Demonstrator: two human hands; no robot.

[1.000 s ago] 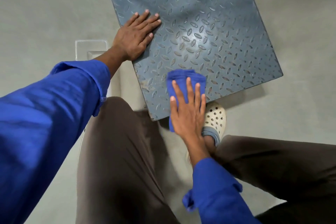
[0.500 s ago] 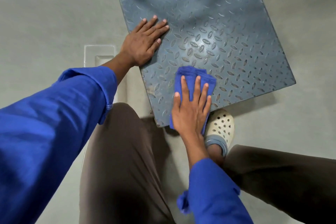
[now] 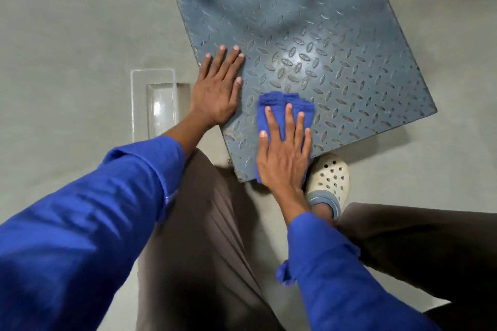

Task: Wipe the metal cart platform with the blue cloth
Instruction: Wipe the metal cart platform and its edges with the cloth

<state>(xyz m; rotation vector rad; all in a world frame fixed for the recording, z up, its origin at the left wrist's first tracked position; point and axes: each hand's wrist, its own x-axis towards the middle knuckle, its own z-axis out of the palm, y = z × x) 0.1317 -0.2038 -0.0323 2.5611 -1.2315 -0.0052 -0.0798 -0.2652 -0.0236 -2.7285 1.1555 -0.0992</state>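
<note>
Wiping step, near corner of metal cart platform (image 3: 336, 35). Folded blue cloth (image 3: 285, 101) pressed flat under right hand (image 3: 285, 158), fingers straight. Bracing: left hand (image 3: 217, 88), flat at edge. Next, likely: sweep toward far tread.

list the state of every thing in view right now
metal cart platform, flat and low over the floor, scuffed near the corner closest to the person
blue cloth, folded, lying flat on the platform by that corner, pinned under the right hand
right hand, flat, fingers straight, pressing the cloth
left hand, flat, fingers straight, resting on the platform's left edge
clear tray, on the floor left of the platform, no hand on it
white clog, worn, toe at the platform's near edge
</note>
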